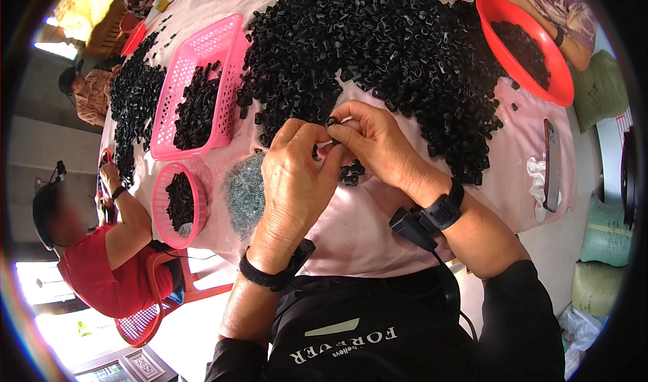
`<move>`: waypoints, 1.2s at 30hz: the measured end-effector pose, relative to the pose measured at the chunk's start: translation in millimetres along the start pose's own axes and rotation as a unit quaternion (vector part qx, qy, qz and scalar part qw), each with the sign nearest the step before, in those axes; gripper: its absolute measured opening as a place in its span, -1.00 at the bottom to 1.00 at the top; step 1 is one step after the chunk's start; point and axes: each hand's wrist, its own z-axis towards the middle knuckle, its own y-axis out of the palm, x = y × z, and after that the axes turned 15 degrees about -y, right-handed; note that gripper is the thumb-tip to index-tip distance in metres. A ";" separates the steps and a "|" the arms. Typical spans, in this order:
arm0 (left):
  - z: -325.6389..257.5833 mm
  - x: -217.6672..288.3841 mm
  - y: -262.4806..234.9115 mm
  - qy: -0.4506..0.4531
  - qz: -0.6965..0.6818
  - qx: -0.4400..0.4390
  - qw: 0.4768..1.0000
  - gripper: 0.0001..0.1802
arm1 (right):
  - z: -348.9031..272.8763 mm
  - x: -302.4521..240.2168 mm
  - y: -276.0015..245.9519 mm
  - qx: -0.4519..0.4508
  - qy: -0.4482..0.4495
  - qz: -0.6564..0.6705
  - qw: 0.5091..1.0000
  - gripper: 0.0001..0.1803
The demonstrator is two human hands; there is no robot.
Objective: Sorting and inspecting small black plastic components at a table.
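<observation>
1 small black piece (331, 121), apparently curved plastic, pinched between left hand (295, 173) and right hand (379, 142), grip closed on it, toward surface's (385, 230) near edge.

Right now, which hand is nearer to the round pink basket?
Left. The left hand is apart from the round pink basket, to its right; the right hand is farther right.

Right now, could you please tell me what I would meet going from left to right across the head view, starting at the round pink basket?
Round pink basket, pile of clear pieces, left hand, right hand, dark flat strip, teal sack.
</observation>
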 end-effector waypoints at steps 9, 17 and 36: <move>2.0 -7.8 -4.2 -0.047 -0.050 -0.005 0.998 -0.89 | 0.0 -8.0 0.3 -0.003 0.022 0.009 1.000 -0.81; 10.2 0.7 -18.9 -0.001 -0.044 -0.003 0.999 -0.87 | -1.0 -10.9 2.0 -0.043 0.044 0.009 0.998 -0.81; 14.2 3.7 -24.7 0.073 0.026 -0.047 0.996 -0.84 | -2.6 -7.8 2.0 -0.057 -0.046 -0.121 0.990 -0.82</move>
